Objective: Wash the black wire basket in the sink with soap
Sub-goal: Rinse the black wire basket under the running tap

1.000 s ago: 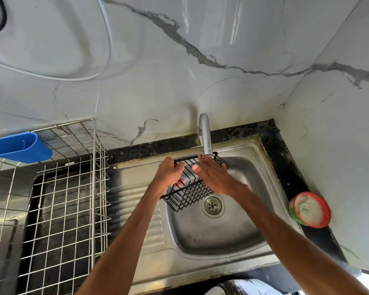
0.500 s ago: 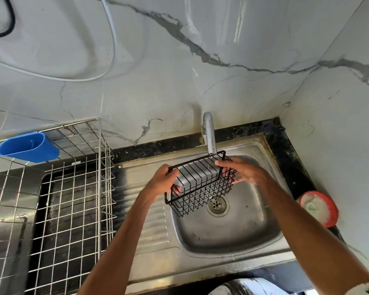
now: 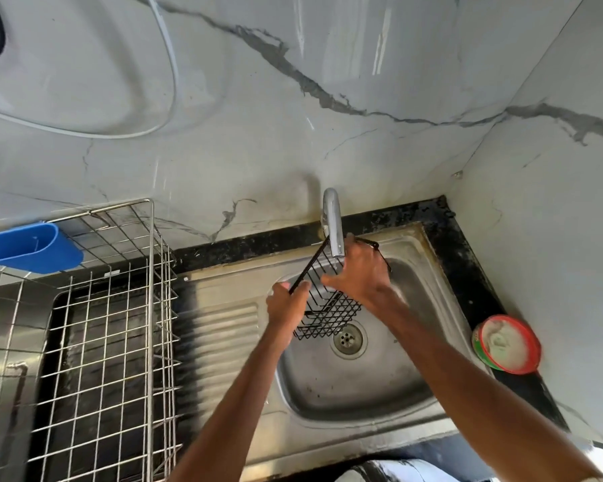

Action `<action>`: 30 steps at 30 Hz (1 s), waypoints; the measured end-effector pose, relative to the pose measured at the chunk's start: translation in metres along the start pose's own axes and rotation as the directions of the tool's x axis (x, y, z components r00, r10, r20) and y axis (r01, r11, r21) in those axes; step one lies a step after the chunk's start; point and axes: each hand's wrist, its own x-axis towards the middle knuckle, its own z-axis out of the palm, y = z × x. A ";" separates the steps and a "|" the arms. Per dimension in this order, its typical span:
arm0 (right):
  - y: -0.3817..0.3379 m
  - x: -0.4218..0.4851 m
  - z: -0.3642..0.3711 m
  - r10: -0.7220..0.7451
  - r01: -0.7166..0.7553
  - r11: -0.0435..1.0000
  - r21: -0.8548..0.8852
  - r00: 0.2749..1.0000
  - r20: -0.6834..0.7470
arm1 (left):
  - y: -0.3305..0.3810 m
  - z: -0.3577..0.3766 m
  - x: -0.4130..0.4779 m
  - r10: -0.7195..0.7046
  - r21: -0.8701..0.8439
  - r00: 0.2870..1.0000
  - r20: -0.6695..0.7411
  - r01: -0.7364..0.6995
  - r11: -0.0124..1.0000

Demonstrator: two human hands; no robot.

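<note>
Two hands, set apart, are clamped on the basket point(image 3: 331, 318): left hand point(image 3: 286, 304) at its lower edge, right hand point(image 3: 359, 273) on its upper side. It is held tilted over the sink point(image 3: 362, 394), beneath the tap point(image 3: 333, 224), presumably for rinsing.

Black wire basket point(image 3: 328, 314) (thin coated metal); sink point(image 3: 362, 387) dull steel.

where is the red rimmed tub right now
In the head view, the red-rimmed tub sits on the black counter at the right, beside the sink and close to the side wall.
</note>
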 end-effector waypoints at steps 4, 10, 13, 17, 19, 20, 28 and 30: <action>-0.005 -0.009 0.010 -0.005 0.005 0.998 -0.065 1.000 -0.003 | 0.019 0.012 -0.001 -0.197 -0.295 0.959 0.205 0.253 0.921; 0.008 -0.020 0.020 -0.066 0.064 0.997 -0.040 0.997 -0.046 | 0.029 0.013 0.001 -0.213 -0.185 0.925 0.314 0.280 0.942; 0.005 -0.028 0.022 -0.178 0.176 0.983 -0.057 0.984 -0.016 | 0.025 0.013 0.006 -0.256 -0.156 0.925 0.282 0.308 0.939; -0.005 -0.058 0.037 -0.391 0.393 0.901 -0.186 0.919 0.047 | 0.023 0.008 0.002 -0.247 -0.197 0.917 0.312 0.317 0.928; 0.000 -0.057 0.042 -0.429 0.434 0.880 -0.192 0.901 0.069 | 0.022 0.005 0.002 -0.226 -0.198 0.911 0.345 0.306 0.931; 0.005 -0.051 0.043 -0.442 0.449 0.877 -0.170 0.894 0.079 | 0.021 0.004 0.003 -0.243 -0.183 0.905 0.348 0.320 0.930; 0.011 -0.028 0.023 -0.237 0.202 0.950 0.236 0.963 0.128 | 0.014 0.005 -0.002 -0.316 -0.097 0.903 0.291 0.356 0.929; 0.006 -0.032 0.022 -0.210 0.187 0.973 0.133 0.960 0.186 | 0.011 0.006 -0.004 -0.329 -0.090 0.897 0.295 0.369 0.925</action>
